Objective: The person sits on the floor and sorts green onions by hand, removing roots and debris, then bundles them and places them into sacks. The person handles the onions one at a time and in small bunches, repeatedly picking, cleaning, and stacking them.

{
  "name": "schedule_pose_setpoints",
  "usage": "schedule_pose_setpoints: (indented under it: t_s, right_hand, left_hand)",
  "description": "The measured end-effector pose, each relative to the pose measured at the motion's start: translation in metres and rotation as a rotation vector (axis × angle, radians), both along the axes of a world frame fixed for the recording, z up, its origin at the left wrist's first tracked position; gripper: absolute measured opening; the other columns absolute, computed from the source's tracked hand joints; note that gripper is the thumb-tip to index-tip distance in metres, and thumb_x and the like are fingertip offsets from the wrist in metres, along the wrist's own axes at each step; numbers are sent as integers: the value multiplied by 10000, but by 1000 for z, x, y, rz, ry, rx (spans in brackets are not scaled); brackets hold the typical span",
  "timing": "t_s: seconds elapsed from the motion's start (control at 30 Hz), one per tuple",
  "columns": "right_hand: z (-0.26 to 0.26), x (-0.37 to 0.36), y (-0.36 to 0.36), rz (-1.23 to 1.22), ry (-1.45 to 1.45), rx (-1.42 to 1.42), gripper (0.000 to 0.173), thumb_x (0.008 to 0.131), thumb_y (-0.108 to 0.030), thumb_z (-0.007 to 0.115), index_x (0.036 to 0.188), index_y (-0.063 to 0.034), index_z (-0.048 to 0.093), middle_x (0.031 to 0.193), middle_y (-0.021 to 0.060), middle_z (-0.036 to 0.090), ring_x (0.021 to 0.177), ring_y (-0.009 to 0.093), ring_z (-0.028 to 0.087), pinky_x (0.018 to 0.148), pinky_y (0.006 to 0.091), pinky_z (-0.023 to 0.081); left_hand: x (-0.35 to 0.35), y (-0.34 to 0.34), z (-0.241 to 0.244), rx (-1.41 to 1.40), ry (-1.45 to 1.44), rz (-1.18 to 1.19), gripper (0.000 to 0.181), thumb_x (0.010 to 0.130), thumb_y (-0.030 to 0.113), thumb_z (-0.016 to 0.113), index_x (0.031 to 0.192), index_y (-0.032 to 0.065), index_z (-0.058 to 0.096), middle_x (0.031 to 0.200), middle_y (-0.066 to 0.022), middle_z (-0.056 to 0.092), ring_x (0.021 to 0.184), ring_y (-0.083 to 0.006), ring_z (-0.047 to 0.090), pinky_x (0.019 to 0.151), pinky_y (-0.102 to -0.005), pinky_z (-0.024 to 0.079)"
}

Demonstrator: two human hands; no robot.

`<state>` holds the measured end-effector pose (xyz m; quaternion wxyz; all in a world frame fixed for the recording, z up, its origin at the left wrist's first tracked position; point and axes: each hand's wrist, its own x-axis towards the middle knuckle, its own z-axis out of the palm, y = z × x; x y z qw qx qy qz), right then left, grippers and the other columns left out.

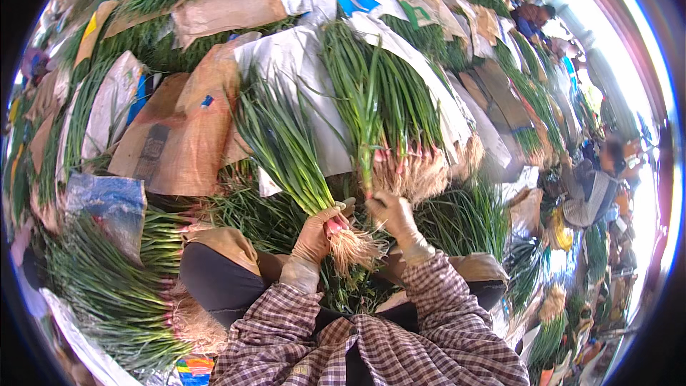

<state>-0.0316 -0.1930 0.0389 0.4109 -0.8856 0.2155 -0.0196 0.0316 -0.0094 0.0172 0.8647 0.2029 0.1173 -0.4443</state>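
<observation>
My left hand (313, 237), in a thin pale glove, grips a bunch of green onions (292, 155) just above its reddish bulbs. The leaves fan up and to the left, and the tangled pale roots (353, 249) hang below my fingers. In my right hand (395, 221), also gloved, the fingers pinch the root end of a slim green onion stalk (365, 169). Its upper leaves overlap a pile of green onions (404, 102) just beyond, so I cannot tell whether it is one stalk or two. That pile lies on a white sheet (300, 72), roots towards me.
Loose green leaves (257, 220) cover the ground between and around my knees. At my left lies another heap of green onions (112, 289). A brown woven sack (182, 134) covers part of the area ahead. Another person (592, 187) sits at the right among more bundles.
</observation>
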Motion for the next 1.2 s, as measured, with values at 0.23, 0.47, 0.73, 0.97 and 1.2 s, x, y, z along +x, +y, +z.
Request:
schedule_pose_setpoints:
  t_s: [0.23, 0.47, 0.73, 0.97, 1.2]
  right_hand:
    - [-3, -6, 4, -480, -129, 474, 167, 864, -219, 581, 877, -75, 665, 701, 3, 648, 593, 86, 596, 539, 225, 486]
    - [-9, 30, 34, -261, -65, 898, 192, 872, -165, 565, 926, 17, 597, 758, 79, 608, 612, 116, 545, 496, 245, 436]
    - [24, 10, 34, -252, -261, 889, 272, 859, -131, 579, 1110, -30, 560, 733, 49, 606, 578, 107, 562, 500, 221, 472]
    - [7, 27, 25, 203, -28, 347, 111, 874, -176, 545, 902, -74, 581, 688, 19, 600, 573, 119, 541, 505, 270, 441]
    - [15, 11, 26, 146, -58, 587, 283, 856, -79, 548, 1137, -52, 545, 997, 55, 600, 792, 154, 585, 699, 261, 469]
  left_hand:
    - [-5, -10, 6, 9, -17, -96, 241, 819, 136, 581, 961, -58, 580, 733, -121, 611, 653, -193, 601, 660, -307, 510]
    - [-3, -1, 2, 17, 25, -75, 246, 808, 128, 582, 975, -52, 569, 772, -136, 613, 669, -221, 606, 665, -362, 523]
    - [-5, 0, -6, 79, -61, -97, 178, 800, 89, 546, 903, -51, 587, 803, -130, 623, 673, -210, 599, 688, -338, 511]
    - [-8, -4, -5, 133, -175, -148, 146, 799, 90, 548, 860, -38, 585, 689, -116, 606, 630, -204, 602, 612, -308, 516]
    - [-2, 2, -13, 178, -166, -127, 136, 797, 91, 554, 832, -32, 598, 656, -104, 599, 603, -184, 591, 571, -281, 492]
